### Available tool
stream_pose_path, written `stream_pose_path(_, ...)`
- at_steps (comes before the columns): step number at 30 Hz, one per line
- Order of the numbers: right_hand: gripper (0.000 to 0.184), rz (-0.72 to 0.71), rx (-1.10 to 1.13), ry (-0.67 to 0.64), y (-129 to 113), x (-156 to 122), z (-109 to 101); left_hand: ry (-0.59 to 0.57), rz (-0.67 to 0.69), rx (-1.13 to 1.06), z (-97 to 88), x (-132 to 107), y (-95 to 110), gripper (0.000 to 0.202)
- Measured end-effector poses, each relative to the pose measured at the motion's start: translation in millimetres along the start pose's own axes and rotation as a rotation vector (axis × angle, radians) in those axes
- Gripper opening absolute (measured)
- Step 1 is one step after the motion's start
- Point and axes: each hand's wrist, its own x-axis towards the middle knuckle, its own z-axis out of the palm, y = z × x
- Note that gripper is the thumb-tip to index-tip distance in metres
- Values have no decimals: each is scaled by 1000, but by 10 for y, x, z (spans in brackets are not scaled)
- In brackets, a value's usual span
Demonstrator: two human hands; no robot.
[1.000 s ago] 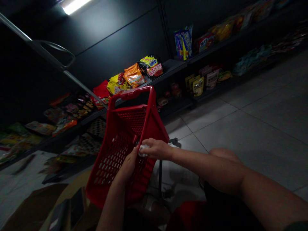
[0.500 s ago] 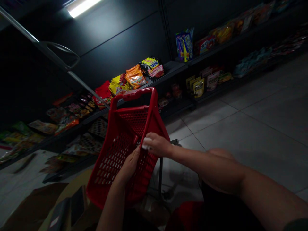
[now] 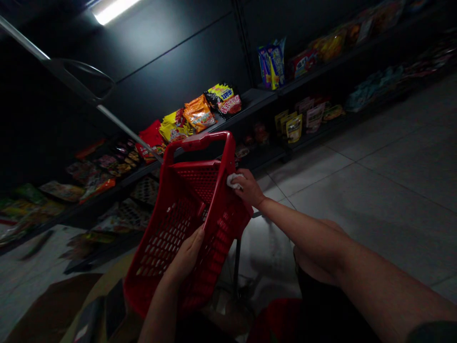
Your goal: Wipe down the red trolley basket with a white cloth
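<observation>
A red plastic shopping basket (image 3: 194, 142) with a mesh wall and a long red handle tilts in front of me. My left hand (image 3: 185, 255) grips its near side wall from below. My right hand (image 3: 250, 189) is shut on a crumpled white cloth (image 3: 234, 181), pressing it against the basket's upper right edge. The inside of the basket is partly hidden by its own wall.
Dark metal shelves (image 3: 250, 100) with snack packets (image 3: 198, 113) run along the left and back. A thin black pole (image 3: 236, 259) stands beneath the basket. A cardboard box (image 3: 96, 305) lies at lower left. Pale floor tiles (image 3: 357, 205) spread to the right.
My right hand has moved up and to the right with the cloth, from the basket's middle to its upper right edge. The basket has tilted slightly.
</observation>
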Motion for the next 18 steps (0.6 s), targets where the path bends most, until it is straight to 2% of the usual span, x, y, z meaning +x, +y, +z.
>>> stream_pose_path(3, 31, 174, 14, -191, 316, -416, 70, 27, 16, 29, 3, 59, 37, 63)
stream_pose_path(5, 28, 301, 23, -245, 380, -495, 81, 51, 12, 56, 4, 103, 57, 63)
stream_pose_path(7, 26, 372, 18, -117, 282, -348, 70, 61, 17, 66, 6, 131, 64, 63)
stream_pose_path(8, 26, 358, 23, -7, 183, -211, 62, 63, 23, 64, 7, 136, 64, 63)
stream_pose_path(10, 29, 237, 66, 175, -56, 102, 49, 61, 37, 57, 11, 133, 64, 62)
stream_pose_path(12, 30, 88, 111, 239, -239, 334, 60, 45, 47, 54, 15, 119, 72, 61)
stream_pose_path(14, 30, 59, 111, 278, -269, 377, 105, 17, 52, 55, 16, 106, 88, 61)
stream_pose_path(16, 31, 195, 81, 365, -140, 217, 169, -4, 50, 50, 10, 103, 99, 61)
stream_pose_path(18, 27, 432, 78, 383, 66, -72, 222, -20, 50, 45, -7, 114, 89, 61)
